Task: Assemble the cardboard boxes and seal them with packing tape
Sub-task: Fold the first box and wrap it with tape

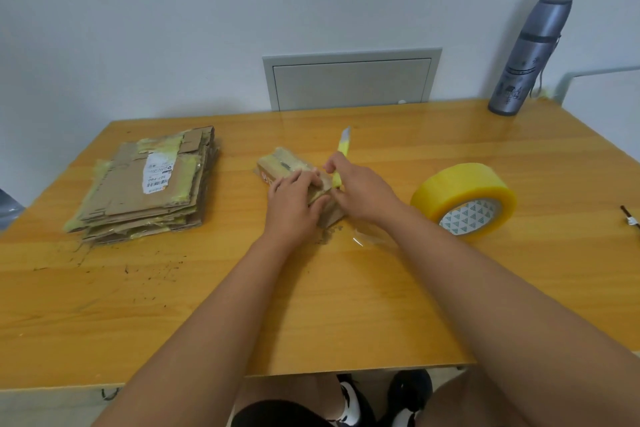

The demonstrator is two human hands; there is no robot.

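Note:
A small cardboard box (pixel 282 163), taped in yellowish tape, lies in the middle of the wooden table (pixel 346 305). My left hand (pixel 294 204) lies on top of the box, fingers over its upper face and thumb against its near right end. My right hand (pixel 360 192) grips a yellow utility knife (pixel 343 149), its blade pointing away and up, right beside the box's right end. A big roll of yellow packing tape (pixel 464 199) stands on the table to the right. A clear strip of tape (pixel 367 232) lies on the table under my right wrist.
A stack of flattened cardboard boxes (pixel 145 187) with a white label lies at the left. A grey flask (pixel 530 55) stands at the back right against the wall. A small dark object (pixel 629 217) sits at the right edge.

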